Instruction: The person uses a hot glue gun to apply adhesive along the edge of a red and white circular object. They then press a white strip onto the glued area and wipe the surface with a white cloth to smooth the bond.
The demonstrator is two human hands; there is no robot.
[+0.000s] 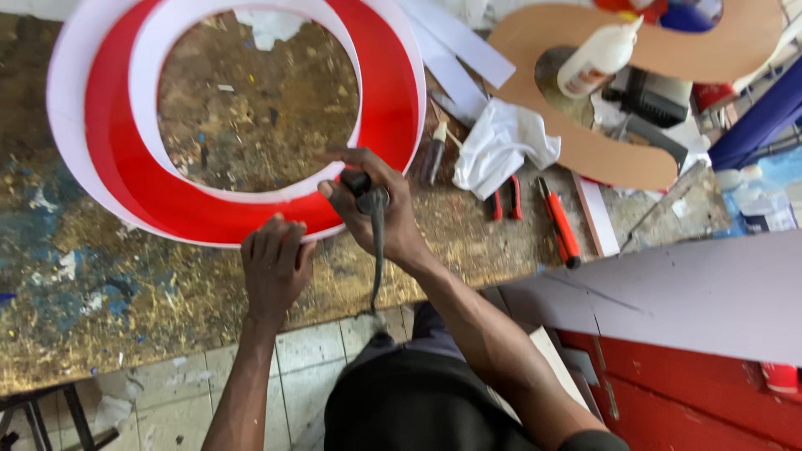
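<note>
A big ring-shaped sign letter, red on its face with white inner and outer walls, lies on a worn, paint-stained workbench. My left hand presses its fingers on the ring's near outer wall. Just right of it my right hand grips a small dark corded tool, tip held at the ring's near edge. The tool's cord hangs down over the bench edge toward me.
Right of the ring lie a crumpled white cloth, red-handled pliers, a red utility knife and a small tube. A white glue bottle rests on a curved brown board. A grey sheet covers red panels.
</note>
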